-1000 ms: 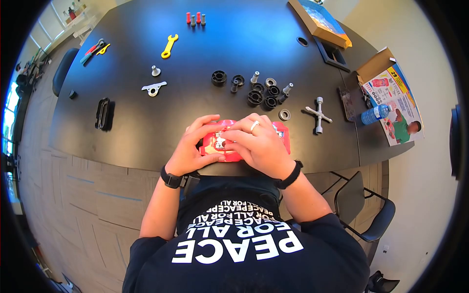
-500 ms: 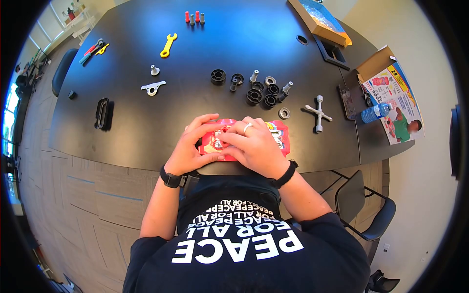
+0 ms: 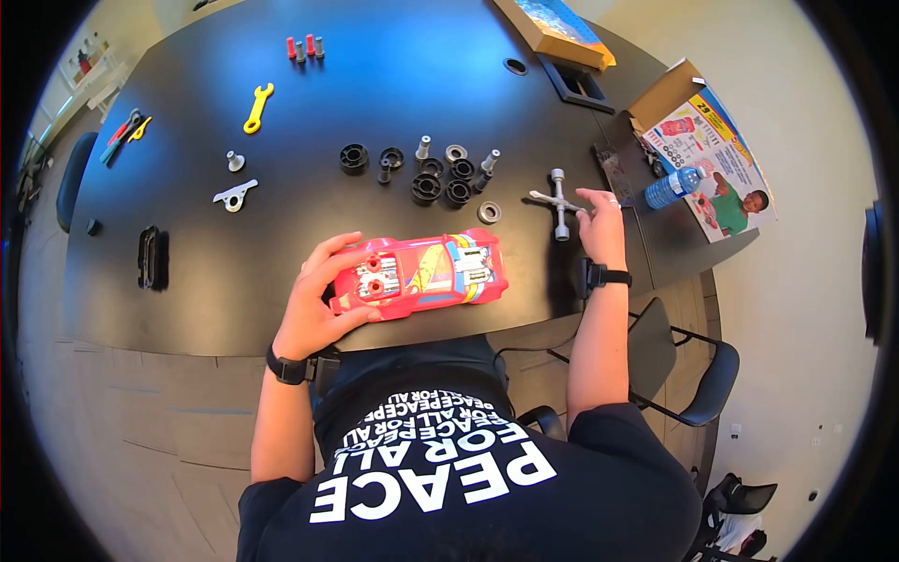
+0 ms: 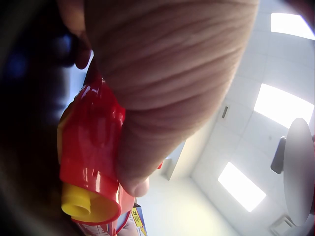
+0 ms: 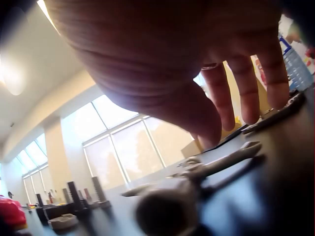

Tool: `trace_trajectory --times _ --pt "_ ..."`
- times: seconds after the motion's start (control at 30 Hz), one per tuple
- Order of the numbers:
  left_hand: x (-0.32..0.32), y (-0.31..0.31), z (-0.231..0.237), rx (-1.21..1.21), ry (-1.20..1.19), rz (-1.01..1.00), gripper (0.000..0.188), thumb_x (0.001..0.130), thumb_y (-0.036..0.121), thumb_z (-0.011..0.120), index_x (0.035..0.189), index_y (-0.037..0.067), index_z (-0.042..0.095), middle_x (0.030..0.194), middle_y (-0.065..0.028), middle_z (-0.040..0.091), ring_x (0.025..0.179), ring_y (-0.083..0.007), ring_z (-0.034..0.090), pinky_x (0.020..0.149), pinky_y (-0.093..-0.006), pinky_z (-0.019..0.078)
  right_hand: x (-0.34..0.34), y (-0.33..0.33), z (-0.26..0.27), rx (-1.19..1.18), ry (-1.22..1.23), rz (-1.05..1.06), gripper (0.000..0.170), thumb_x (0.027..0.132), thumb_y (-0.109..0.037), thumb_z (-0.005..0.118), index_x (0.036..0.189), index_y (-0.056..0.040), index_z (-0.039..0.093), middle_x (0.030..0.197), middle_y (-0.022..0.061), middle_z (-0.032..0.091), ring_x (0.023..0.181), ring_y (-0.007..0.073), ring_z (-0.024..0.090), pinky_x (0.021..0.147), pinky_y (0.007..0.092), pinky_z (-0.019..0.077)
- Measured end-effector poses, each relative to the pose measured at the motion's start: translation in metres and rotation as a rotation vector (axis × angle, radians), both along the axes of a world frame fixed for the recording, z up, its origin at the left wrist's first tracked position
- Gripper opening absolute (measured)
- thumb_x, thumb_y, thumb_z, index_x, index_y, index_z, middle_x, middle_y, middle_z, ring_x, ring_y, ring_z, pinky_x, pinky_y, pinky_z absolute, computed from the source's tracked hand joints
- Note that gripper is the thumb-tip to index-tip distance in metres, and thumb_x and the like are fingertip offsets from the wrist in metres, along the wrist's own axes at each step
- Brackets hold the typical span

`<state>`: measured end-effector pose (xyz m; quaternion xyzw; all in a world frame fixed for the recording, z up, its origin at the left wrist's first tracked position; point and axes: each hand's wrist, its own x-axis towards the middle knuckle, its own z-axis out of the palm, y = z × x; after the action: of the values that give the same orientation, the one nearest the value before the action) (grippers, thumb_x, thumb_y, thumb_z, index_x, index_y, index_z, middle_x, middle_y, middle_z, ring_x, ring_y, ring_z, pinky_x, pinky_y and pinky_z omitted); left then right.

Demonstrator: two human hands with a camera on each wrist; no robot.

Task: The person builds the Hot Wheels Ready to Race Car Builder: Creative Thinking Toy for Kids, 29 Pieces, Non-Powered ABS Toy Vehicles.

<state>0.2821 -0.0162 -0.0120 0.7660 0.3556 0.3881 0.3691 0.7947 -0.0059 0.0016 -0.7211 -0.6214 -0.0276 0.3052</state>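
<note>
A red toy car (image 3: 426, 273) with colourful stickers lies near the table's front edge. My left hand (image 3: 311, 302) holds its left end, thumb on the near side and fingers over the far side. In the left wrist view that thumb presses the red body (image 4: 93, 132), close to a yellow round part (image 4: 78, 202). My right hand (image 3: 604, 234) reaches beside the grey four-way lug wrench (image 3: 560, 204). Seen from the right wrist, its fingers (image 5: 250, 93) hang extended above the wrench (image 5: 224, 160), with a gap between them.
Black wheels (image 3: 426, 188), grey rings (image 3: 489, 213) and bolts (image 3: 423, 148) cluster beyond the car. Farther left lie a yellow wrench (image 3: 258, 109), a grey winged part (image 3: 235, 195) and a black part (image 3: 149, 258). A water bottle (image 3: 673, 188) and printed box (image 3: 730, 178) stand right.
My right hand has left the car and moved right to the lug wrench. The left hand still holds the car. The head view has shifted, so the table's things appear farther left.
</note>
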Motion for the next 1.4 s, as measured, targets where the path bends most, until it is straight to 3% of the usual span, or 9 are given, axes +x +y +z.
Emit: trace_trajectory --times 0.13,0.3,0.37,0.47,0.67,0.93,1.1,1.17,1.4 --pt "0.0 0.0 -0.001 0.012 -0.008 -0.001 0.081 0.07 0.02 0.104 0.143 0.005 0.072 0.163 -0.0197 0.06 0.15 -0.0363 0.058 0.124 -0.0468 0.0469 0.027 0.007 -0.015 -0.058 -0.037 0.092 0.033 0.083 -0.003 0.09 0.115 -0.009 0.086 0.125 0.0167 0.075 0.121 0.0376 0.07 0.106 0.0466 0.0555" --pt "0.0 0.0 0.0 0.007 -0.003 0.008 0.081 0.07 0.021 0.105 0.143 0.005 0.072 0.162 -0.0198 0.06 0.15 -0.0361 0.058 0.124 -0.0465 0.0469 0.024 0.007 -0.007 -0.064 0.066 0.108 0.03 0.084 -0.005 0.092 0.114 -0.0054 0.086 0.108 0.0135 0.078 0.101 0.0308 0.076 0.092 0.0414 0.0597" --pt "0.0 0.0 0.0 0.004 -0.001 0.011 0.081 0.07 0.021 0.105 0.143 0.006 0.072 0.162 -0.0198 0.06 0.15 -0.0359 0.058 0.124 -0.0464 0.047 0.009 0.0 0.004 -0.041 0.404 0.088 0.027 0.092 -0.002 0.088 0.118 -0.001 0.084 0.102 0.0083 0.078 0.085 0.0188 0.073 0.081 0.0329 0.0587" --pt "0.0 -0.001 0.001 -0.002 0.004 0.007 0.081 0.071 0.021 0.104 0.143 0.006 0.072 0.162 -0.0195 0.06 0.15 -0.0355 0.058 0.124 -0.0462 0.0473 -0.026 -0.019 0.036 0.104 0.682 0.199 0.022 0.1 0.001 0.083 0.122 0.0027 0.082 0.103 0.0043 0.076 0.083 0.0105 0.068 0.077 0.0263 0.0558" --pt "-0.001 0.0 0.001 -0.002 0.013 0.016 0.08 0.072 0.022 0.104 0.144 0.007 0.073 0.162 -0.019 0.06 0.149 -0.036 0.059 0.123 -0.0466 0.0474 -0.099 -0.035 0.108 0.118 0.795 0.471 0.019 0.103 0.004 0.079 0.122 0.0034 0.079 0.106 0.005 0.075 0.089 0.0119 0.071 0.081 0.0262 0.058" --pt "-0.001 0.0 0.001 0.037 -0.016 0.006 0.077 0.075 0.022 0.103 0.144 0.007 0.073 0.161 -0.0173 0.06 0.148 -0.0359 0.06 0.122 -0.0462 0.0481 -0.211 0.004 0.163 -0.057 0.016 1.059 0.023 0.091 0.003 0.081 0.113 -0.0033 0.078 0.102 0.011 0.074 0.092 0.0329 0.072 0.082 0.0408 0.0582" --pt "0.0 -0.003 -0.001 -0.018 -0.052 0.009 0.076 0.075 0.023 0.103 0.144 0.007 0.073 0.158 -0.0161 0.062 0.145 -0.0349 0.061 0.122 -0.0456 0.048 -0.246 0.017 0.159 -0.119 -0.246 1.127 0.017 0.094 -0.004 0.079 0.11 -0.0077 0.074 0.101 0.007 0.07 0.098 0.0322 0.07 0.084 0.0427 0.0586" --pt "0.0 -0.003 -0.004 -0.012 -0.082 0.011 0.078 0.077 0.027 0.103 0.148 0.017 0.073 0.159 -0.0102 0.061 0.137 -0.0343 0.059 0.12 -0.0473 0.0452 -0.252 0.018 0.162 -0.122 -0.282 1.16 0.018 0.094 -0.003 0.078 0.111 -0.0082 0.073 0.103 0.0067 0.07 0.099 0.0319 0.07 0.085 0.0426 0.0585" --pt "0.0 -0.004 -0.003 0.026 -0.053 0.017 0.081 0.076 0.029 0.104 0.15 0.018 0.071 0.151 -0.0104 0.065 0.137 -0.0352 0.059 0.117 -0.0468 0.0451 -0.257 0.019 0.18 -0.056 -0.352 1.159 0.018 0.092 0.0 0.071 0.109 -0.008 0.071 0.104 0.0062 0.07 0.102 0.0304 0.071 0.087 0.0426 0.0587"
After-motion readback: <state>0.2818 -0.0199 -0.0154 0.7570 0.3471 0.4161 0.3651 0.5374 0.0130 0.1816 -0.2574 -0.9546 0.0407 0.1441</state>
